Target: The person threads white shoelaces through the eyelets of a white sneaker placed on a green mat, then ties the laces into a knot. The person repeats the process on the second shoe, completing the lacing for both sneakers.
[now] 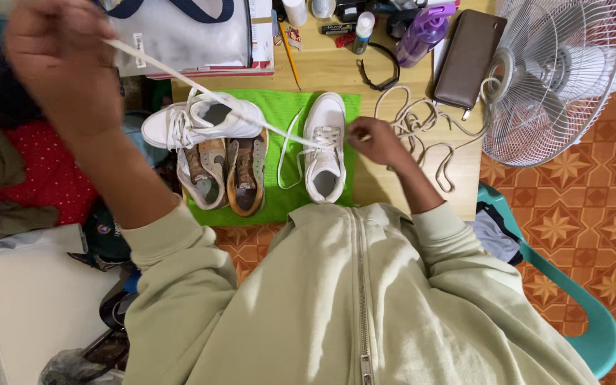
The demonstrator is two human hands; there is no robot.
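1. Head view looks straight down on a person in a pale green zip jacket (351,299) seated at a wooden table (322,68).
2. Raised close to the lens, the left hand (62,64) is blurred; it is closed around a white shoelace (180,75), though the fingers themselves face away and cannot be made out.
3. That lace runs taut down across the frame to a white sneaker (324,146), which stands upright on a green mat (283,114).
4. At the sneaker's eyelets rests the right hand (376,141), fingertips pressed together, pinching at the lace; the exact contact is too small to read.
5. On the mat's left side another white sneaker (204,121) lies over a pair of worn brown and grey shoes (226,171), partly covering them.
6. A loose tangle of cream cord (422,125) lies just right of the right hand.
7. Beyond it sit a brown wallet (468,57) and a purple bottle (422,32); other small items are cut off by the top edge.
8. A white fan (565,71) is cropped at the right, and a teal chair (586,314) shows partly behind the jacket.
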